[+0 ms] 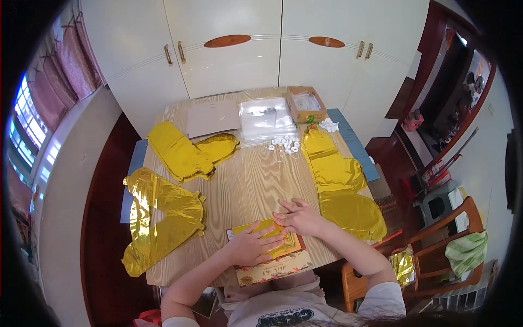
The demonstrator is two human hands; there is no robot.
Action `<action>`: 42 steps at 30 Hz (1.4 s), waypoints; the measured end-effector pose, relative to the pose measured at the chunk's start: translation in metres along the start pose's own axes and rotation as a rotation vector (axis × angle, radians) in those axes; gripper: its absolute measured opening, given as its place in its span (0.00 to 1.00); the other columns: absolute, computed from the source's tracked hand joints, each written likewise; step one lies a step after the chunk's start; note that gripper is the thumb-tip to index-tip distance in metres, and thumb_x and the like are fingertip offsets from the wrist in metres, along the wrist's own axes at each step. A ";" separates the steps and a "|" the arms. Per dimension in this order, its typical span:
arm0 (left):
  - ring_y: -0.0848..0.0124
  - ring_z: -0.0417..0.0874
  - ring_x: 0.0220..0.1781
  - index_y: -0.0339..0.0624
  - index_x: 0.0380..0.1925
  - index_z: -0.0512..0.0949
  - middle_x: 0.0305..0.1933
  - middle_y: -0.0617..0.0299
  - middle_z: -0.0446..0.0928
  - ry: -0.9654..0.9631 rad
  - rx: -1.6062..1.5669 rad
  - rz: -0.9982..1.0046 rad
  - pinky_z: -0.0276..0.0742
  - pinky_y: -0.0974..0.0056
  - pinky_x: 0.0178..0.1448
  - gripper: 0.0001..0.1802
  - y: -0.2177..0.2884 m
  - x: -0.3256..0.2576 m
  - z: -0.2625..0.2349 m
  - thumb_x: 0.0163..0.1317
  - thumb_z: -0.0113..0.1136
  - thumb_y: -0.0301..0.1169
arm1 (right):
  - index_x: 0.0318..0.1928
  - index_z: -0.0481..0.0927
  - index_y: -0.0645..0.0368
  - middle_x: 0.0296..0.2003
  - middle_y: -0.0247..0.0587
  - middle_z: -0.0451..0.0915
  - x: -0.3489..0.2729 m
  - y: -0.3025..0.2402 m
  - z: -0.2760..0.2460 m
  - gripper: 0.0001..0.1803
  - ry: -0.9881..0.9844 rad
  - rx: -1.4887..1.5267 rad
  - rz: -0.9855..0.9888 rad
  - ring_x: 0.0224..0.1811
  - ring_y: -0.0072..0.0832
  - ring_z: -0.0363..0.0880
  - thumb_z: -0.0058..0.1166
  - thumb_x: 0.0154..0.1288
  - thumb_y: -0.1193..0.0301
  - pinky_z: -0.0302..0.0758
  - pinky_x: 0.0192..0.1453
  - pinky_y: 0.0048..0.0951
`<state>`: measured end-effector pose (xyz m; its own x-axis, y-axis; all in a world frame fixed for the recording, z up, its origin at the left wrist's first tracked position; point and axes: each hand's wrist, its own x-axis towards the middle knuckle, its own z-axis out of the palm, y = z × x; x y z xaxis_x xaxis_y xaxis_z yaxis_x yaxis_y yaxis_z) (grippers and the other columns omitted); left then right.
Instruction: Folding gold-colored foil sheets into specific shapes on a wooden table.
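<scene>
At the near edge of the table, both hands lie on a small folded piece of gold foil [265, 224]. My left hand [250, 247] rests flat on it with the fingers stretched out. From the right, my right hand [303, 219] reaches across, its fingers apart and the fingertips by those of the left. Under the foil is a printed cardboard sheet [280, 269] with a floral border and an orange-red part. Much of the foil is hidden beneath the hands.
Flat gold foil balloons lie at left [158, 223], far left [182, 152] and right [343, 185]. Behind are a grey board [212, 119], clear plastic bags [266, 117], white ribbon rolls [286, 144] and a cardboard box [294, 111]. A wooden chair [468, 218] stands right.
</scene>
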<state>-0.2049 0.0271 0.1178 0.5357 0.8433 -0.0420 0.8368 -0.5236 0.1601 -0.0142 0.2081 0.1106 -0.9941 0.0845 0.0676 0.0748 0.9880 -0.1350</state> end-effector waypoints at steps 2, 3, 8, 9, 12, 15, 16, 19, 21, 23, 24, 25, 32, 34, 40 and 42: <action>0.63 0.52 0.79 0.59 0.71 0.60 0.76 0.71 0.56 -0.016 -0.010 -0.006 0.40 0.43 0.79 0.30 0.003 -0.004 0.001 0.72 0.40 0.52 | 0.60 0.77 0.41 0.65 0.19 0.71 0.001 -0.001 -0.006 0.29 -0.074 0.002 0.010 0.75 0.31 0.57 0.55 0.59 0.47 0.52 0.74 0.50; 0.62 0.53 0.78 0.59 0.71 0.59 0.76 0.71 0.56 -0.004 -0.025 -0.002 0.41 0.43 0.79 0.30 0.003 -0.006 0.002 0.72 0.40 0.52 | 0.61 0.76 0.40 0.66 0.19 0.70 0.002 -0.002 -0.009 0.30 -0.111 -0.010 0.015 0.75 0.31 0.56 0.54 0.60 0.46 0.51 0.75 0.51; 0.61 0.56 0.77 0.57 0.71 0.59 0.75 0.67 0.59 0.007 -0.150 0.024 0.45 0.45 0.78 0.30 0.004 -0.015 0.005 0.72 0.41 0.50 | 0.64 0.73 0.39 0.68 0.19 0.67 0.005 -0.006 -0.018 0.35 -0.204 -0.013 0.037 0.76 0.32 0.53 0.55 0.58 0.42 0.47 0.76 0.51; 0.60 0.57 0.76 0.55 0.71 0.60 0.75 0.65 0.59 -0.080 -0.292 -0.041 0.46 0.45 0.77 0.30 0.000 -0.011 -0.001 0.73 0.41 0.49 | 0.64 0.73 0.40 0.68 0.19 0.67 0.005 -0.007 -0.020 0.35 -0.213 -0.003 0.042 0.76 0.32 0.52 0.55 0.57 0.42 0.47 0.76 0.52; 0.60 0.59 0.75 0.47 0.70 0.60 0.74 0.58 0.60 -0.107 -0.424 -0.176 0.49 0.47 0.77 0.30 -0.019 0.009 -0.020 0.72 0.41 0.48 | 0.63 0.74 0.41 0.68 0.20 0.67 0.006 -0.008 -0.024 0.35 -0.262 -0.005 0.060 0.77 0.33 0.52 0.56 0.57 0.43 0.47 0.76 0.52; 0.60 0.59 0.75 0.41 0.69 0.61 0.73 0.54 0.61 0.191 -0.032 -0.183 0.49 0.48 0.77 0.33 -0.030 0.022 -0.006 0.71 0.43 0.49 | 0.63 0.75 0.43 0.69 0.21 0.67 0.008 -0.010 -0.024 0.35 -0.287 -0.008 0.066 0.77 0.34 0.52 0.56 0.57 0.43 0.47 0.76 0.52; 0.60 0.59 0.75 0.39 0.69 0.61 0.73 0.53 0.61 0.196 0.043 -0.183 0.49 0.48 0.77 0.33 -0.029 0.023 0.001 0.71 0.44 0.49 | 0.63 0.75 0.43 0.69 0.22 0.67 0.008 -0.010 -0.024 0.35 -0.290 -0.007 0.069 0.77 0.34 0.52 0.56 0.58 0.42 0.47 0.76 0.52; 0.60 0.58 0.76 0.36 0.69 0.60 0.73 0.51 0.60 0.185 0.152 -0.189 0.48 0.47 0.77 0.36 -0.022 0.020 0.002 0.69 0.45 0.50 | 0.63 0.75 0.43 0.68 0.23 0.67 0.006 -0.011 -0.023 0.36 -0.278 -0.002 0.065 0.76 0.35 0.52 0.55 0.58 0.41 0.47 0.76 0.52; 0.60 0.57 0.76 0.35 0.69 0.59 0.73 0.50 0.60 0.168 0.168 -0.189 0.47 0.47 0.77 0.38 -0.015 0.016 -0.002 0.68 0.46 0.51 | 0.63 0.75 0.42 0.68 0.24 0.68 0.007 -0.010 -0.026 0.36 -0.283 -0.010 0.065 0.76 0.35 0.53 0.55 0.57 0.41 0.47 0.76 0.53; 0.60 0.57 0.77 0.34 0.69 0.59 0.73 0.49 0.60 0.150 0.165 -0.184 0.46 0.46 0.77 0.38 -0.008 0.011 0.000 0.68 0.46 0.52 | 0.63 0.75 0.43 0.67 0.24 0.68 0.008 -0.010 -0.025 0.36 -0.267 -0.009 0.056 0.76 0.36 0.54 0.54 0.58 0.40 0.47 0.76 0.53; 0.60 0.57 0.77 0.35 0.69 0.60 0.73 0.50 0.60 0.153 0.164 -0.177 0.47 0.46 0.77 0.38 -0.005 0.009 0.002 0.68 0.46 0.52 | 0.63 0.75 0.43 0.67 0.24 0.69 0.006 -0.010 -0.024 0.36 -0.250 -0.005 0.051 0.76 0.36 0.55 0.54 0.58 0.40 0.47 0.76 0.53; 0.60 0.57 0.77 0.36 0.69 0.60 0.73 0.50 0.60 0.157 0.162 -0.170 0.48 0.46 0.77 0.37 -0.002 0.007 0.004 0.68 0.46 0.52 | 0.62 0.76 0.44 0.67 0.24 0.70 0.006 -0.010 -0.024 0.35 -0.233 -0.002 0.047 0.75 0.36 0.55 0.53 0.58 0.40 0.47 0.76 0.53; 0.61 0.58 0.76 0.33 0.67 0.63 0.72 0.48 0.61 0.207 0.142 -0.178 0.47 0.48 0.77 0.37 0.000 0.005 0.010 0.68 0.45 0.51 | 0.60 0.77 0.62 0.63 0.43 0.74 0.001 -0.052 0.001 0.42 0.040 -0.213 0.177 0.73 0.36 0.59 0.48 0.61 0.38 0.52 0.73 0.54; 0.60 0.58 0.76 0.32 0.67 0.63 0.72 0.48 0.62 0.219 0.131 -0.196 0.47 0.48 0.77 0.38 0.001 0.006 0.010 0.68 0.45 0.52 | 0.59 0.76 0.65 0.63 0.47 0.73 -0.001 -0.057 0.006 0.43 0.084 -0.203 0.208 0.73 0.37 0.60 0.48 0.60 0.37 0.53 0.73 0.54; 0.58 0.57 0.76 0.32 0.68 0.60 0.73 0.47 0.61 0.195 0.126 -0.259 0.45 0.47 0.78 0.40 0.006 0.004 0.008 0.67 0.45 0.54 | 0.61 0.75 0.63 0.65 0.45 0.71 -0.003 -0.058 0.009 0.46 0.084 -0.213 0.226 0.73 0.37 0.60 0.50 0.56 0.35 0.54 0.72 0.58; 0.58 0.56 0.77 0.33 0.68 0.60 0.73 0.47 0.60 0.191 0.114 -0.276 0.44 0.47 0.78 0.40 0.008 0.002 0.006 0.67 0.45 0.54 | 0.62 0.74 0.62 0.66 0.44 0.70 -0.006 -0.057 0.010 0.48 0.072 -0.225 0.228 0.73 0.37 0.59 0.50 0.55 0.34 0.53 0.71 0.59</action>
<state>-0.1966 0.0239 0.1134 0.2662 0.9565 0.1192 0.9600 -0.2742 0.0566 -0.0131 0.1505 0.1084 -0.9424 0.3078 0.1313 0.3182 0.9457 0.0667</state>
